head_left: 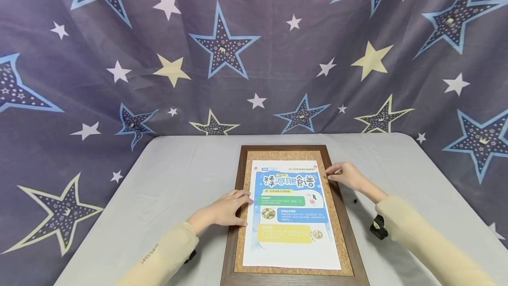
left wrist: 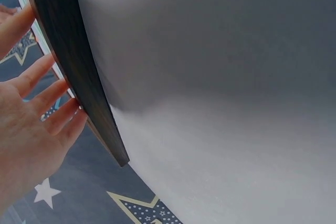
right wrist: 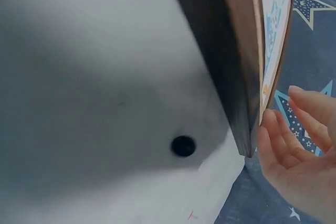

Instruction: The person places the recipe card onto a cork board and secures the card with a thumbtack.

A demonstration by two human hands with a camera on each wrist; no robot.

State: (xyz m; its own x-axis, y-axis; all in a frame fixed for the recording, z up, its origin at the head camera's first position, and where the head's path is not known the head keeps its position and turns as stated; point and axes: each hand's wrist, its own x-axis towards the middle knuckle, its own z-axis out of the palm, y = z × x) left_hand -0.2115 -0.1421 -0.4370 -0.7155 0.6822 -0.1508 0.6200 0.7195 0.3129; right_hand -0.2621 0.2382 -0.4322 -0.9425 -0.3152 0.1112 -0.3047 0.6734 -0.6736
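Note:
A cork board (head_left: 344, 253) in a dark brown wooden frame (head_left: 285, 148) lies on the table. On the cork rests a white and blue printed poster (head_left: 274, 250) with coloured text panels. Small orange-red dots that look like pushpins show at its two top corners. My left hand (head_left: 226, 208) is spread over the frame's left side, fingertips at the poster's left edge. At the upper right, my right hand (head_left: 346, 175) has its fingertips at the frame's right side. In the right wrist view its fingers are loosely bent, thumb apart, with nothing seen between them.
The table (head_left: 178, 167) has a pale grey cover. A black object (head_left: 379, 227) lies under the right forearm, with a small black round thing (head_left: 355, 201) above it. Another dark object (head_left: 190, 256) shows beside the left sleeve. A star-patterned curtain (head_left: 254, 56) hangs behind.

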